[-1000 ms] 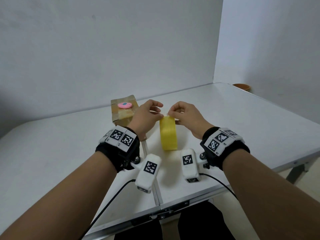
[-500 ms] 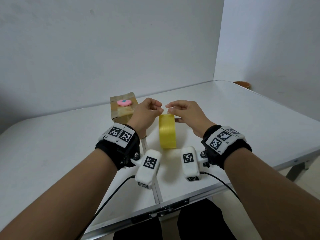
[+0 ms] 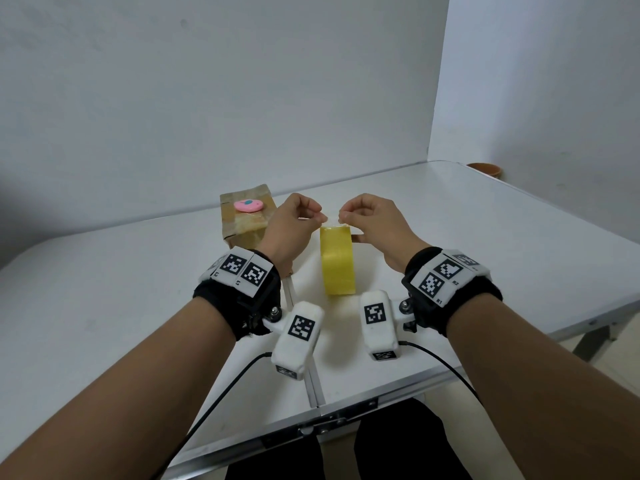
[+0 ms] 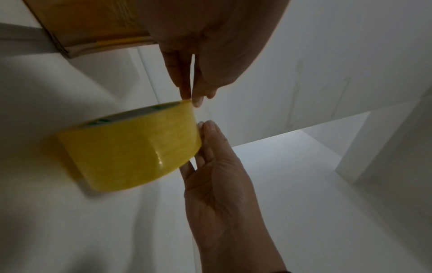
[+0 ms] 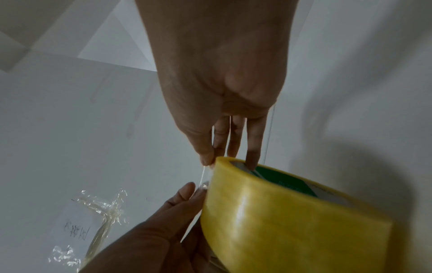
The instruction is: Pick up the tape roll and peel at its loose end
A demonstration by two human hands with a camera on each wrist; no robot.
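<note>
A yellow tape roll (image 3: 337, 261) stands on edge on the white table (image 3: 485, 258), between my two hands. My right hand (image 3: 341, 218) holds the roll's top, pinching thumb and finger at its rim (image 5: 208, 162), with another finger (image 5: 252, 160) reaching into the green core. My left hand (image 3: 320, 218) pinches the thin loose end of the tape (image 5: 202, 175) just left of the roll's top. In the left wrist view its fingertips (image 4: 190, 97) meet at the roll's upper edge (image 4: 184, 103).
A taped cardboard box (image 3: 242, 230) with a pink object (image 3: 248, 205) on top stands behind my left hand. A brown pot (image 3: 484, 169) sits past the far right edge. Crumpled clear tape (image 5: 100, 208) lies over a white label. The table's front edge is close to my body.
Both hands have risen a little at the top of the roll and their fingertips have drawn slightly apart. The roll still stands in the same spot.
</note>
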